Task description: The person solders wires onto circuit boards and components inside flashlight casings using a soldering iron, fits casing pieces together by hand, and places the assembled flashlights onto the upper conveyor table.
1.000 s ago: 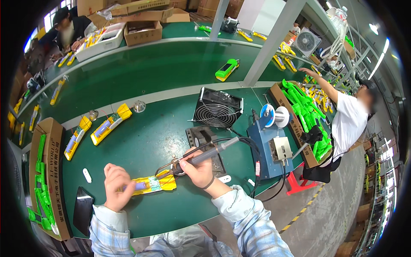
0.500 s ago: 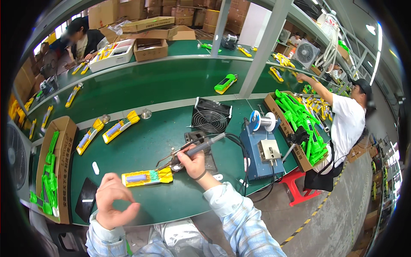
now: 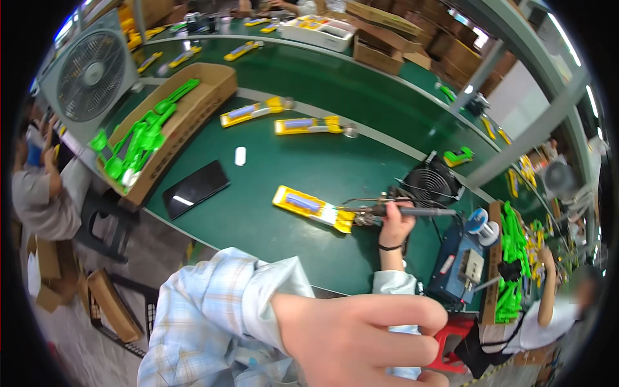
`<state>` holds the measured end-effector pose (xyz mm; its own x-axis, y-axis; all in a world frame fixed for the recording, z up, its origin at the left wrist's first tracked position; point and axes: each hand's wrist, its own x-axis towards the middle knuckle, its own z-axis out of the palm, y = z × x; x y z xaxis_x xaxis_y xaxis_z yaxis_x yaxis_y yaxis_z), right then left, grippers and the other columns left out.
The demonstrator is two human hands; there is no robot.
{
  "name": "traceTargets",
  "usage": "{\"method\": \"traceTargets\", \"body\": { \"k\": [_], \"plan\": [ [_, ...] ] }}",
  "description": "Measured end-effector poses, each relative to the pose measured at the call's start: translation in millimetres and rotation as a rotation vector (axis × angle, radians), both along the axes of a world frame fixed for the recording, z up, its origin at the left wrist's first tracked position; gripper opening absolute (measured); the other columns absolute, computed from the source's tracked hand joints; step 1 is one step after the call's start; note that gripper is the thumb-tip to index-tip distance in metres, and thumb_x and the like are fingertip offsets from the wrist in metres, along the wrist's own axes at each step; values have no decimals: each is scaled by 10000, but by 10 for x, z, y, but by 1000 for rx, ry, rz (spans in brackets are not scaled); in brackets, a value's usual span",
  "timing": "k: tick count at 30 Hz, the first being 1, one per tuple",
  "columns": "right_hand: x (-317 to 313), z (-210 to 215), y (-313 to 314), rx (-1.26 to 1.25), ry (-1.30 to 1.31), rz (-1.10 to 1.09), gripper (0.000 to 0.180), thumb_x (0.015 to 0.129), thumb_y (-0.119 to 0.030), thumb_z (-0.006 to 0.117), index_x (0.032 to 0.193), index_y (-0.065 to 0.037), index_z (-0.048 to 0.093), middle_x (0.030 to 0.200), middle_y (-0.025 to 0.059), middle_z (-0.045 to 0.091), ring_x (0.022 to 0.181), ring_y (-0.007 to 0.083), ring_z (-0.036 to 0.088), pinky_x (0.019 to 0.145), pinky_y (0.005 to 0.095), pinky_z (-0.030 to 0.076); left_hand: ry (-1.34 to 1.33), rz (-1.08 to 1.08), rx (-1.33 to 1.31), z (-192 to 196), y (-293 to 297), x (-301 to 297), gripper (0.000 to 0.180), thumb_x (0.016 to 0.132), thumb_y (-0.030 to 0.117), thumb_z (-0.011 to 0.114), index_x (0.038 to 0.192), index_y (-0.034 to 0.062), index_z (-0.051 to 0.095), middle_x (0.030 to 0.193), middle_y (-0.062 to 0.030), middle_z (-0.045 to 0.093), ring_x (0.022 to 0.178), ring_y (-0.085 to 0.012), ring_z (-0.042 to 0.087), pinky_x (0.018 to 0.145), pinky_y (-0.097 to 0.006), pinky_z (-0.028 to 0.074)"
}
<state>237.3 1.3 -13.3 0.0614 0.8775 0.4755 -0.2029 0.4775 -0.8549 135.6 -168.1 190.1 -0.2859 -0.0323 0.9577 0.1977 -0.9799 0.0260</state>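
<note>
right grip (image 3: pixel 396 226): was clamped on soldering iron (image 3: pixel 427 211)
left grip (image 3: pixel 361 338): was curled, closure indiscernible
yellow casing (image 3: pixel 304 204): lay on bench (image 3: pixel 348 169)

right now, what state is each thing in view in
Right hand: closed around the soldering iron
Soldering iron: held, on or off not visible
Yellow casing: open side up, purple cell showing
Left hand: fingers bent, palm hidden
Phone: lying flat, dark with white streak
Left box: open, holding green parts
Grey fan: spinning or not unclear
</note>
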Motion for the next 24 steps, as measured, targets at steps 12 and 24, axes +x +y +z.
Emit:
{"method": "traceTargets", "body": {
  "k": [12, 24],
  "plan": [
    [-97, 118, -135, -78, -7, 96, 113, 714, -118, 555, 708, -36, 478, 598, 17, 470, 464, 60, 411, 421, 169, 327, 694, 123, -389, -202, -223, -915, 175, 604, 84, 605, 500, 101, 464, 585, 18, 524, 585, -127, 531, 692, -362, 405],
    [-130, 104, -98, -59, -19, 85, 108, 706, -106, 539, 748, -41, 463, 635, 15, 484, 481, 41, 410, 389, 144, 321, 226, -1805, -196, 213, -454, -1044, 215, 716, 23, 502, 510, 57, 451, 535, -26, 447, 506, -130, 455, 754, -494, 388]
  ]
}}
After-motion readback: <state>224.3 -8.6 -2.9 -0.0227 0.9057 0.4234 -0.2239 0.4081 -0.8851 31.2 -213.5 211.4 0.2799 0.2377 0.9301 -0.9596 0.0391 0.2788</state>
